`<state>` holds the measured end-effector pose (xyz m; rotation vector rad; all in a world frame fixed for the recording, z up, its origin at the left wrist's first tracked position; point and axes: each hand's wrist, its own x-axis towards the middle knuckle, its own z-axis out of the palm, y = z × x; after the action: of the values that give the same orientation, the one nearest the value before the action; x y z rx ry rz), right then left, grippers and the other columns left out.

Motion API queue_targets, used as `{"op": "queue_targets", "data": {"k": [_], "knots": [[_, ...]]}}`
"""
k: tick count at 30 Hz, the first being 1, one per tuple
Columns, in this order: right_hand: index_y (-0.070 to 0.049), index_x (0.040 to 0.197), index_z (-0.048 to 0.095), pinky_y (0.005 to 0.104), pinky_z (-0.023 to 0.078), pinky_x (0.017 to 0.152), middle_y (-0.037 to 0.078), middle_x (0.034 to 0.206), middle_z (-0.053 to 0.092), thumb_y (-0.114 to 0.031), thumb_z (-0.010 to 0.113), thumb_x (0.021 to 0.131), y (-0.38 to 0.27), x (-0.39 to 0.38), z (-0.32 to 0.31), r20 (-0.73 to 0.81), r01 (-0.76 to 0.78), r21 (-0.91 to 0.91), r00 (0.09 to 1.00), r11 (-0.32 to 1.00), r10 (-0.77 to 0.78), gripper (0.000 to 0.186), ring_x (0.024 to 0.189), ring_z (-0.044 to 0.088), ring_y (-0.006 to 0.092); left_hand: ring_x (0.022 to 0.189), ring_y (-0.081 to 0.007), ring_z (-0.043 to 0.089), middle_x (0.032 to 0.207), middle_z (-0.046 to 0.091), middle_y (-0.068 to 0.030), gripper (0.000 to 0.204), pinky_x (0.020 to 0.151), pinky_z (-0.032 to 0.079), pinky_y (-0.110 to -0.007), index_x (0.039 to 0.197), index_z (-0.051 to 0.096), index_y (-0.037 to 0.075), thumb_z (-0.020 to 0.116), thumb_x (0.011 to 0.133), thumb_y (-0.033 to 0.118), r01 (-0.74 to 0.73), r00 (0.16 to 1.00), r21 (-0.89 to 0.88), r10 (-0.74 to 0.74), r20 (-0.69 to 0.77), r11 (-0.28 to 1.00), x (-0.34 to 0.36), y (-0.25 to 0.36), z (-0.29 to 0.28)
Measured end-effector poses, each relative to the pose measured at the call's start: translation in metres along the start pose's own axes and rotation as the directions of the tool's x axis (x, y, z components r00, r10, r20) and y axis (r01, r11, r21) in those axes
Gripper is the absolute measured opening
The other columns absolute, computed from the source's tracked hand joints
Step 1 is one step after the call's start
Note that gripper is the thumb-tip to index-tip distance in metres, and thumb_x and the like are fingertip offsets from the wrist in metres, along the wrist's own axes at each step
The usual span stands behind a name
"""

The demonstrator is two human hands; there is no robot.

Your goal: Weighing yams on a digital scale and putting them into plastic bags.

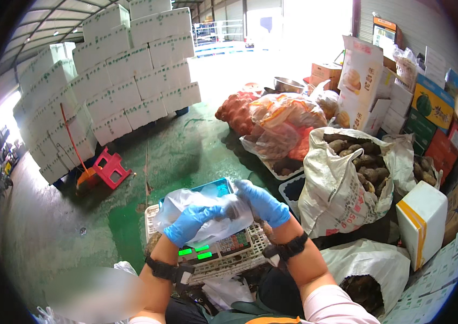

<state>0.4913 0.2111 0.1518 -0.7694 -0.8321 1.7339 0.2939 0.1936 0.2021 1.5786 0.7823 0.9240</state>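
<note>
Both of my hands wear blue gloves. My left hand (188, 221) is closed on a translucent plastic bag (191, 202), and my right hand (261, 202) grips the bag's right side. A dark lump (230, 211) shows through the bag between my hands; I cannot make out what it is. Beneath them is a digital scale (218, 248) with green displays and a blue tray (217, 186), mostly hidden by the bag. The scale stands on a white lattice crate (153, 217).
White boxes (126, 81) are stacked at back left, beside a red stool (112, 167). Red mesh sacks (234, 110) lie at back right; woven sacks of dark tubers (369, 173) and a foam box (423, 227) are at my right. Another open sack (380, 259) lies near my right forearm.
</note>
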Motion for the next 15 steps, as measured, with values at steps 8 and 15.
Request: {"op": "queue_targets", "data": {"k": [8,15], "knots": [[-0.012,0.095,0.057,0.0229,0.037,0.041,-0.002,0.064,0.055,-0.028,0.053,0.089,0.084,0.060,-0.089,-0.329,0.040,0.192,0.944,0.981,0.026,0.018,0.048,0.047,0.0095,0.079,-0.0207,0.059,0.068,0.059,-0.0072,0.028,0.084,0.044,-0.034,0.072,0.060,0.004,0.048,0.091,0.020,0.073,0.979,-0.875,-0.201,-0.028,0.478,-0.047,-0.148,-0.045],[-0.011,0.123,0.051,0.0204,0.041,0.067,-0.001,0.077,0.053,-0.001,0.062,0.071,0.009,0.004,-0.023,0.297,0.153,-0.902,0.899,0.404,0.321,0.054,0.071,0.049,0.0064,0.068,-0.0122,0.057,0.069,0.062,-0.0045,0.023,0.065,0.045,-0.026,0.086,0.065,-0.001,0.067,0.081,0.022,0.297,0.952,0.204,-0.306,0.015,0.933,-0.026,-0.098,-0.051]]}}
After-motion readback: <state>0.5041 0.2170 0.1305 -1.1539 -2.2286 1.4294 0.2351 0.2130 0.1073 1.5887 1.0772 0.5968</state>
